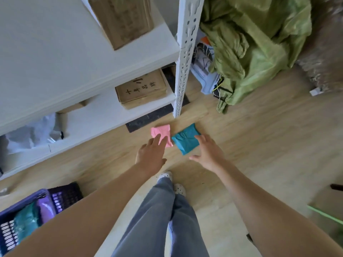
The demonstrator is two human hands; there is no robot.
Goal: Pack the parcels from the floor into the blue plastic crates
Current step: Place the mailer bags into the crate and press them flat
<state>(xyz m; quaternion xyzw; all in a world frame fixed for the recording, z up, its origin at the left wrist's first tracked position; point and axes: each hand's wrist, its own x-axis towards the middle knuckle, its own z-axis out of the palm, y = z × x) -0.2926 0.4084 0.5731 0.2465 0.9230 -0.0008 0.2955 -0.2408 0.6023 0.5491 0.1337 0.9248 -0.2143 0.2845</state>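
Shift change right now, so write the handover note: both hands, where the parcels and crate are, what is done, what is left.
Left hand: open, fingers stretched over the pink parcel, no grip yet.
Right hand: open, fingers at the right edge of the teal parcel, no grip yet.
Both parcels lie side by side on the wooden floor, near the white shelf post.
Blue crate: low on the person's left, holding a purple parcel and a second teal parcel.
Done: those two are packed.
Left: lift the pink and teal parcels and put them in the crate.
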